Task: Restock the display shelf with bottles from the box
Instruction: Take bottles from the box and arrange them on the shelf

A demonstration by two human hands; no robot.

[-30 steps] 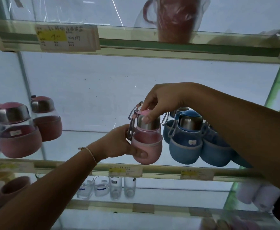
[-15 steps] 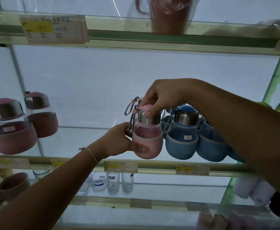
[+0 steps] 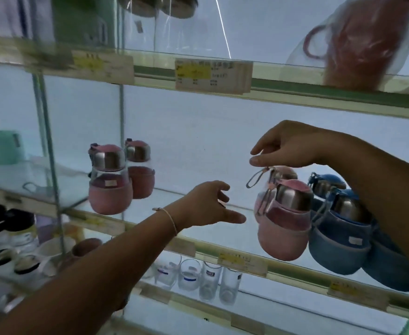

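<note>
One pink bottle (image 3: 284, 228) stands on the shelf (image 3: 295, 274), just beside the blue bottles (image 3: 339, 238) at right. Left hand (image 3: 208, 204) is open, clear of it; right hand (image 3: 288, 143) hovers at its strap (image 3: 256, 177) — grip unclear. Glass, likely fragile — hold the sleeve.

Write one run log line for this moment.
pink bottle: on shelf | left hand: open, apart | right hand: at strap, grip unclear

Both arms reach forward.
Left hand (image 3: 206, 204) spread, lower; right hand (image 3: 288, 146) higher, thumb and forefinger slightly apart.
</note>
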